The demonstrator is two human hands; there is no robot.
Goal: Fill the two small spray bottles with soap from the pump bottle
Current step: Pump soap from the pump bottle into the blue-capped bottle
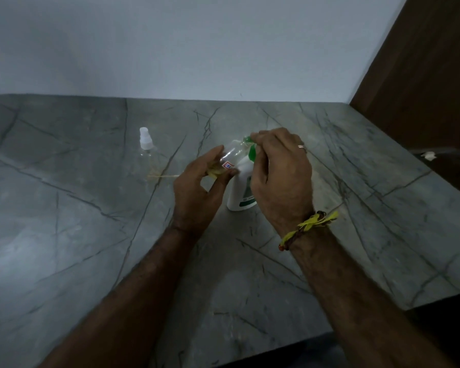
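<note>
A: So, nearest us, what do the hands have?

B: Both forearms reach in over a grey stone-look table [77,261], smooth with dark veins; the right wrist wears a braided yellow and brown thread band [307,227], the right hand [279,179] a ring; its fingers curl down onto the green pump head [250,147] of the pump bottle [243,187].

A: And the left?

B: The left hand [197,192] grips a small clear spray bottle [230,158], tilted, its mouth up against the green nozzle just left of the right hand's fingertips; a red and white label shows; yellowish liquid sits near the palm.

A: The pump bottle itself?

B: White plastic, rounded, standing under the right hand, which hides much of it; its label is too blurred to read.

A: Farther out?

B: Beyond and left of the left hand, well apart, the second spray bottle [149,158] stands upright, clear, with a white spray cap; its outline is faint against the stone.
</note>
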